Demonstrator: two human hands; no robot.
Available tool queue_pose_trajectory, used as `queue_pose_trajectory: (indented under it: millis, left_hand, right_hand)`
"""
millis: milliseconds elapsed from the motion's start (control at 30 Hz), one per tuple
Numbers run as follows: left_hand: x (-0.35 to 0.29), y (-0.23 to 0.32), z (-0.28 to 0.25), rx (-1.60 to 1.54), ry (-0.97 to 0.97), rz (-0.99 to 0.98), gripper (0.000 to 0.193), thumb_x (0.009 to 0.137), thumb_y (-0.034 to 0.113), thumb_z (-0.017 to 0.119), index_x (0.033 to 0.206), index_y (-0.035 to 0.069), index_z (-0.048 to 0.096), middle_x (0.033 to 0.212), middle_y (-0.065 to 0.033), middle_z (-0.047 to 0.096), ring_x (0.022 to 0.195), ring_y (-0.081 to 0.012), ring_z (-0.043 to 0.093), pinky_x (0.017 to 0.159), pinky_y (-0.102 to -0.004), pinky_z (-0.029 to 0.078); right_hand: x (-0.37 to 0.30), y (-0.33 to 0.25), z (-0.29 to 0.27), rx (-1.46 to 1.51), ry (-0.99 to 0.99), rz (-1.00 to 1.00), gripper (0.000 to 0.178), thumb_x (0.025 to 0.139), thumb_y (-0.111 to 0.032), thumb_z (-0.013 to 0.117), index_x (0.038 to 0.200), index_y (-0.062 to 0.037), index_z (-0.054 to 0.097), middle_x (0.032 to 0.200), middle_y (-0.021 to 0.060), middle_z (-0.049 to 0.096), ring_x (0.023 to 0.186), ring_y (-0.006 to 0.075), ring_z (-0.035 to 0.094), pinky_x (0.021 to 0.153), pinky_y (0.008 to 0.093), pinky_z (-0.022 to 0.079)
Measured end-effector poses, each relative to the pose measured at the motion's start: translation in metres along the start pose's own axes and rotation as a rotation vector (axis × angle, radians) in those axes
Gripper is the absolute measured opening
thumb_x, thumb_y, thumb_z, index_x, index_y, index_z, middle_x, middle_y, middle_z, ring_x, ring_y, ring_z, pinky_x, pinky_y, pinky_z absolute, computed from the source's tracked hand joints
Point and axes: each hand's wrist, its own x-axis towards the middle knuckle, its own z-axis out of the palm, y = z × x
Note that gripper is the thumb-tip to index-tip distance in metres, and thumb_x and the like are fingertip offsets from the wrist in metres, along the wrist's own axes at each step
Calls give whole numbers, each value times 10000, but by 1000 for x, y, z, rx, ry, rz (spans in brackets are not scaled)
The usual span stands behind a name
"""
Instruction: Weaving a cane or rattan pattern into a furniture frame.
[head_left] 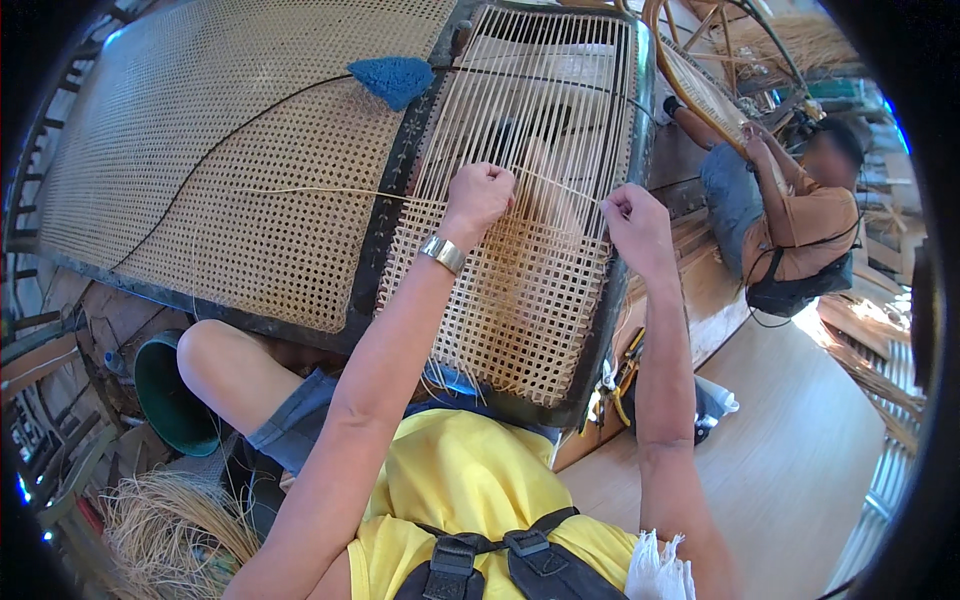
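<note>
A dark wooden frame (403, 150) holds a cane panel (490, 310). Its near part is woven into an open grid, while the far part has only lengthwise strands. My left hand (482, 195), with a metal watch on the wrist, is closed over the panel. From it a thin cane strand (560, 186) runs slantwise across the lengthwise strands to my right hand (640, 228), which pinches it by the frame's right edge. A loose pale cane length (320, 190) reaches left from the weave. The left fingertips are partly hidden.
A larger woven cane panel (240, 200) lies to the left, crossed by a dark cord, with a blue sponge-like piece (394, 82) near its edge. Another person (800, 215) works at the right. A green bucket (175, 400), cane bundle (165, 520) and tools (628, 375) lie nearer me.
</note>
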Motion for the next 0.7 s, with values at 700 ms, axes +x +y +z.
queue_pose_trajectory:
  millis: [700]
  left_hand:
    - [5,5,-15,-209,-230,-149,137,921,142,671,1007,38,692,744,-18,691,584,-80,604,529,-248,476]
  right_hand:
    - [-8,-1,3,17,64,-1,131,891,-92,634,936,20,684,910,204,701,882,355,704,801,387,546]
